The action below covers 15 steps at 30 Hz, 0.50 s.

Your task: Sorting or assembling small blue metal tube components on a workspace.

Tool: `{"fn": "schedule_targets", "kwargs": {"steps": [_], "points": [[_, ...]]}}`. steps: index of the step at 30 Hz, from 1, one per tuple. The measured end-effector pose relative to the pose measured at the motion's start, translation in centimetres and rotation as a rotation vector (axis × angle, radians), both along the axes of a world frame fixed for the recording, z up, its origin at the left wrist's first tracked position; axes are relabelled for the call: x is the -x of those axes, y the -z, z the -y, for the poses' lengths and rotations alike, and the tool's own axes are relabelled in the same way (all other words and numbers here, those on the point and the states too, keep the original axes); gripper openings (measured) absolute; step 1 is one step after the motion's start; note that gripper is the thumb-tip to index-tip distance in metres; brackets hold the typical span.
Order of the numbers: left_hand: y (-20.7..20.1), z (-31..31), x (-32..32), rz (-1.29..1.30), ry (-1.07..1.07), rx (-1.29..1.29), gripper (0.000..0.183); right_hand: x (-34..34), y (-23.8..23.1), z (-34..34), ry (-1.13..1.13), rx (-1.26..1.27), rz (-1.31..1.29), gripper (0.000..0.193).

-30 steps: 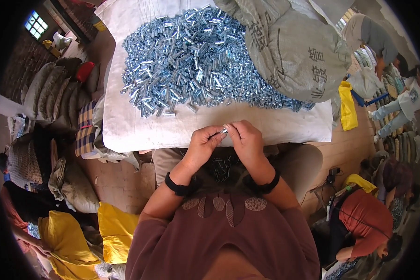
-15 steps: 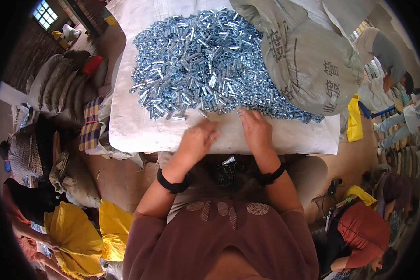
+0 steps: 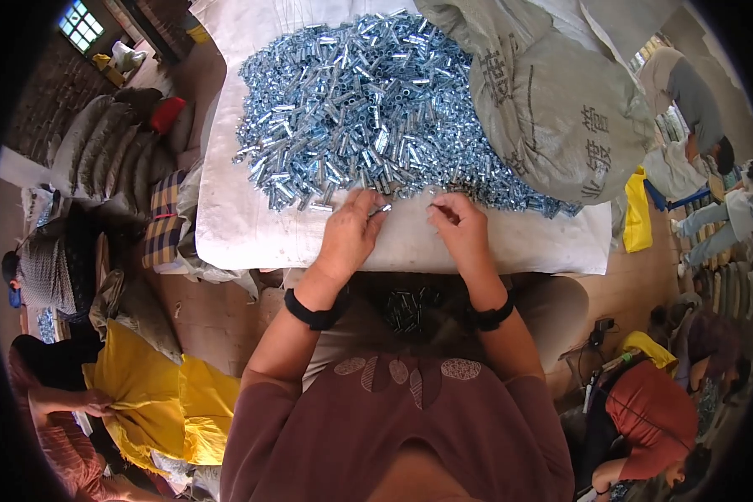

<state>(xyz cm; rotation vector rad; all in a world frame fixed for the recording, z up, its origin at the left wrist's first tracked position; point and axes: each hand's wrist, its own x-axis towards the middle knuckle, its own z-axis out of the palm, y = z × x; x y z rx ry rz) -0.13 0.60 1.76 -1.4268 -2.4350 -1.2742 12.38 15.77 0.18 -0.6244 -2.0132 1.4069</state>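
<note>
A broad heap of small silvery metal sleeves lies on a white sheet-covered table. At its near edge my left hand is closed, thumb and fingers pinching one metal sleeve. My right hand is a little to the right, also at the near edge, its thumb and index finger curled together. Whatever sits in that pinch is too small to make out. Below the table edge, between my knees, several more sleeves lie in shadow.
A grey woven sack covers the heap's right side. Stuffed sacks stand at the left. A person at lower left handles a yellow sack; another in a red top bends at lower right.
My left hand has moved up to the heap's edge and now pinches a sleeve. My right fingertips have drawn slightly nearer me. A sleeve seen above my lap no longer shows there.
</note>
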Motion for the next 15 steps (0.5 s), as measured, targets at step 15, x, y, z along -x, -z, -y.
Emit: {"fn": "schedule_targets", "kwargs": {"steps": [15], "points": [[-0.4,-0.5,-6.4,0.923,0.283,-0.251,0.009,-3.8,-2.6,1.9,-0.122,0.553,-0.021,0.017]]}}
